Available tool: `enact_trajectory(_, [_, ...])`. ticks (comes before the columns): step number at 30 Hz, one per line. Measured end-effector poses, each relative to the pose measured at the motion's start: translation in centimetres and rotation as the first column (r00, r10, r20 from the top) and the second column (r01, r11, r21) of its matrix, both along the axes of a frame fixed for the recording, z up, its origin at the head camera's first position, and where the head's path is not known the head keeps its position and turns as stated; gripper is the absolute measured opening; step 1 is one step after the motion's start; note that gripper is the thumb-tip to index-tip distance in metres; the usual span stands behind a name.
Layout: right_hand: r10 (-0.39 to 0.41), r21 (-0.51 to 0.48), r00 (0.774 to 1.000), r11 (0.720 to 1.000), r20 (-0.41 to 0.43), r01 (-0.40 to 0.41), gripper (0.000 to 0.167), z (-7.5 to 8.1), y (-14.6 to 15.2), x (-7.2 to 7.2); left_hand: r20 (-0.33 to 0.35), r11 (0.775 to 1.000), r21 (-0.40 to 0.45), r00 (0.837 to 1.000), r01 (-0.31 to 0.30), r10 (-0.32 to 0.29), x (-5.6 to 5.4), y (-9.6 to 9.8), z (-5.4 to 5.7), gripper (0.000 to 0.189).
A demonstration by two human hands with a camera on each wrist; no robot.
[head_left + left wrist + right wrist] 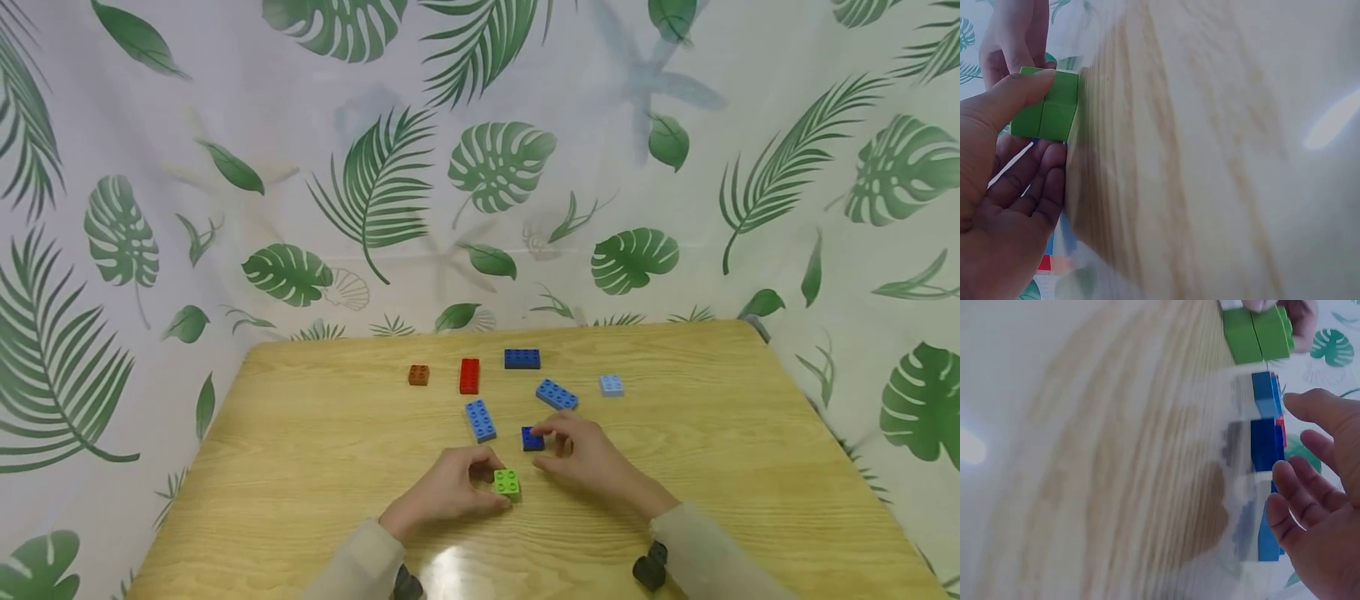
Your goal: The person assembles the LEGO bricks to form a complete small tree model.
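My left hand (453, 490) pinches a lime-green stack of two square bricks (506, 483) between thumb and fingers; in the left wrist view a seam runs across the green stack (1045, 103). Studs face up, and the stack stands at the wood tabletop. My right hand (588, 454) reaches over a small dark blue brick (532, 440), index fingertip overlapping its edge in the head view. From the right wrist, the thumb (1310, 407) and fingers are spread apart, with the dark blue brick (1264, 445) beyond them.
Behind the hands lie two medium blue bricks (480, 421) (557, 394), a long dark blue brick (522, 359), a red brick (469, 377), a small brown brick (418, 375) and a light blue brick (611, 385). A leaf-patterned curtain (420, 275) hangs behind the table (300, 433).
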State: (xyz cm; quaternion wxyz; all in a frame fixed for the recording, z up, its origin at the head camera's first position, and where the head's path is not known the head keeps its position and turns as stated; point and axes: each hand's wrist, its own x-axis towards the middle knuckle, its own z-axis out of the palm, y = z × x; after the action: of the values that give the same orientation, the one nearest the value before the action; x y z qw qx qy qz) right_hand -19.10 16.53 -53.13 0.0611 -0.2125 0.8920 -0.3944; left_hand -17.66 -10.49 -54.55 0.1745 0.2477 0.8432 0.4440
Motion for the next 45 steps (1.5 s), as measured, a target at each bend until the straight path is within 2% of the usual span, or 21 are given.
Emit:
enact_trajectory(4, [-0.046, 0.019, 0.999, 0.999, 0.023, 0.046, 0.044, -0.3, 0.1, -0.8, 0.016, 1.000, -0.008, 1.000, -0.002, 0.002, -0.1, 0.0, -0.1, 0.034])
enact_trajectory(9, [-0.064, 0.054, 0.997, 0.997, 0.036, 0.062, 0.051, -0.6, 0.0, -1.6, 0.021, 1.000, 0.000, 1.000, -0.001, 0.001, -0.2, 0.0, -0.1, 0.037])
enact_trajectory(21, [-0.007, 0.080, 0.996, 0.997, -0.089, 0.014, 0.036, -1.5, -0.2, -2.1, 0.033, 1.000, 0.003, 0.999, -0.005, 0.005, -0.2, -0.1, -0.1, 0.037])
enact_trajectory(28, [-0.020, 0.095, 0.998, 0.995, -0.053, 0.025, 0.038, -1.6, -0.2, -2.3, 0.026, 1.000, 0.003, 1.000, -0.006, 0.006, -0.2, 0.0, 0.0, 0.036])
enact_trajectory(37, [-0.045, 0.046, 0.998, 0.998, 0.037, 0.044, 0.036, -0.4, -0.2, -1.7, 0.036, 1.000, 0.014, 0.999, -0.013, 0.013, -0.3, 0.0, -0.1, 0.036])
enact_trajectory(45, [0.011, -0.005, 1.000, 1.000, -0.017, -0.011, 0.034, 0.8, -0.4, -0.5, 0.037, 1.000, 0.019, 0.999, -0.015, 0.014, -0.2, 0.0, -0.3, 0.036])
